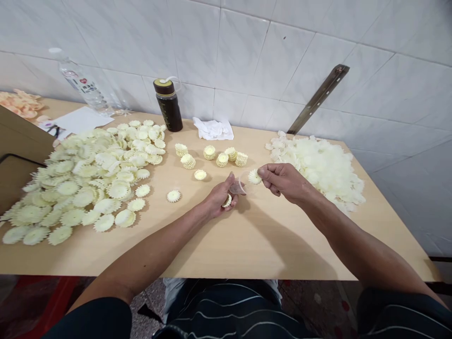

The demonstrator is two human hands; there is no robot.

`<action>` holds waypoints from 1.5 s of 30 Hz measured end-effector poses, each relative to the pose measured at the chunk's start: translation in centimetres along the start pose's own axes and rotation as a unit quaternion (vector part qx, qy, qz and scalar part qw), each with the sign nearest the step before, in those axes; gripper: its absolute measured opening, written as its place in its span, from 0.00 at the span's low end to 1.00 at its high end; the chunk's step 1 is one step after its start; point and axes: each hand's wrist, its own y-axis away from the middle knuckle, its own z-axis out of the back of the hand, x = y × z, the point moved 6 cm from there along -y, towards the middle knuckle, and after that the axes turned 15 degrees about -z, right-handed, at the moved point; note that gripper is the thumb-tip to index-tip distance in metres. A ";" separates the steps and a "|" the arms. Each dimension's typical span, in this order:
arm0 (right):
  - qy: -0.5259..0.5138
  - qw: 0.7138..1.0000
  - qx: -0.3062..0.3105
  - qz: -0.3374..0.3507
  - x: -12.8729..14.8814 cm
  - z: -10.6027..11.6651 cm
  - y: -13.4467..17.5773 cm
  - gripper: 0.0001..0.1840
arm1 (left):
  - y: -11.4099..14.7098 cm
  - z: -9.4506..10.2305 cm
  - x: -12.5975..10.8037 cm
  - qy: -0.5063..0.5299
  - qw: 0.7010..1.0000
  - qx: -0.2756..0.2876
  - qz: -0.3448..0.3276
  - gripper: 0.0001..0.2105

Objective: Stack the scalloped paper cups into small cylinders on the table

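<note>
My right hand (277, 180) pinches a pale yellow scalloped flower disc (254, 177) by its edge, between thumb and fingers. To its left, my left hand (221, 195) is closed around a thin translucent piece (237, 187), whose exact kind I cannot make out. Another pale yellow scalloped disc (227, 201) sits among the lower fingers of that hand. Both hands are just above the table, close together but apart. Beyond them stand several small stacks of scalloped discs (222, 160). A single disc (173, 196) lies left of my left hand.
A big heap of scalloped discs (95, 176) covers the left side. At the right lies a pile of thin whitish pieces (323, 167). A dark bottle (169, 107), crumpled tissue (213, 129), clear water bottle (83, 84) and metal bar (319, 98) are along the tiled wall.
</note>
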 end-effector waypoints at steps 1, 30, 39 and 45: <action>0.016 1.000 -0.009 0.006 0.0 -0.1 -0.1 0.30 | 0.1 0.0 0.0 0.002 1.000 -0.001 0.001 0.32; 0.680 0.706 0.000 0.197 10.2 -17.2 -8.8 0.12 | 0.9 -0.8 -0.6 0.023 0.998 0.024 0.044 0.16; 0.468 0.846 -0.043 0.251 13.6 -10.4 -4.3 0.13 | 0.2 -0.2 -0.2 0.070 0.997 0.035 0.010 0.26; 0.405 0.867 -0.076 0.279 10.1 -6.8 3.5 0.16 | -0.4 0.2 0.5 0.135 0.991 -0.002 0.004 0.27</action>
